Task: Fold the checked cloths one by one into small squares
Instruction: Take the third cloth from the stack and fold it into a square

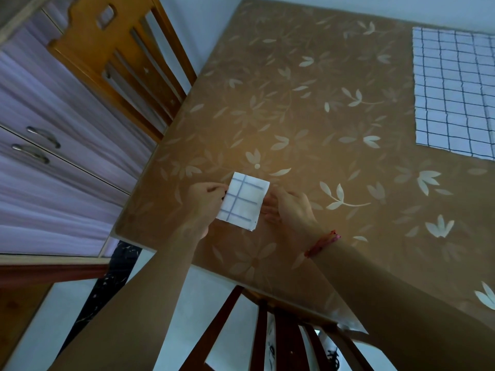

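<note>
Head cam: folded cloth [243, 200] sits pinched between both hands, left hand [205, 197] at 9 o'clock, right hand [288, 207] at 3, long axis toward 1. Next open cloth [455, 95] lies on the worktop [308, 108] toward 2 o'clock, closer to the right hand.

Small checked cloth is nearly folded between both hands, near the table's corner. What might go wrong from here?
1. The folded checked cloth is pinched only at its side edges by the left hand and right hand; its layers show loose at the lower corner, so they may spring open on release.
2. It sits close to the table edge near the person, so a nudge might slide it off.
3. The spread checked cloth lies far away, partly out of view; reaching for it may drag an arm across the folded one.
</note>
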`<action>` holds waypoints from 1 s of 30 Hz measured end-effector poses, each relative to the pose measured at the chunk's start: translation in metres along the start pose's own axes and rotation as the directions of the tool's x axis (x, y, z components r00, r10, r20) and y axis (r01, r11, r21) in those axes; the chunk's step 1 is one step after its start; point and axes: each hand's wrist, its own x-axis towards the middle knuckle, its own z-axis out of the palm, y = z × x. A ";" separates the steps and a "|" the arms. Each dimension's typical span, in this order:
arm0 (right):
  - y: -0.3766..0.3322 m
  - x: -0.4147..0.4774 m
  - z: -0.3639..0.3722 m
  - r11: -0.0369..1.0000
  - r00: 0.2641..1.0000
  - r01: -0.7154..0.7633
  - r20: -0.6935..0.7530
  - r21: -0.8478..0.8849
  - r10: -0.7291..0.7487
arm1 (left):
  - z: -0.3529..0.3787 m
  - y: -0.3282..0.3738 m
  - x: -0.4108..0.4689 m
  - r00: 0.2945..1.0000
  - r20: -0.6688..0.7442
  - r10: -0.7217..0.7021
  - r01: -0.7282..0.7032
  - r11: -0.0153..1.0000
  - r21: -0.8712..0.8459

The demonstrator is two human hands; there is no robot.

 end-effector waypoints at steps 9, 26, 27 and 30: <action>0.003 0.002 0.000 1.000 1.000 0.024 -0.001 -0.005 -0.024 | 0.000 -0.001 -0.001 1.000 0.001 0.005 -0.005 1.000 0.006; 0.000 -0.009 -0.013 0.995 0.999 0.037 0.028 -0.094 -0.035 | -0.002 0.004 -0.014 0.993 0.049 0.110 -0.117 0.980 0.162; -0.001 -0.010 -0.016 0.995 0.999 0.045 0.025 -0.094 -0.043 | -0.001 0.005 -0.017 0.988 0.072 0.133 -0.145 0.969 0.198; -0.006 -0.019 -0.025 0.993 0.997 0.082 0.009 -0.090 -0.082 | 0.004 0.012 -0.030 0.971 0.124 0.205 -0.233 0.930 0.285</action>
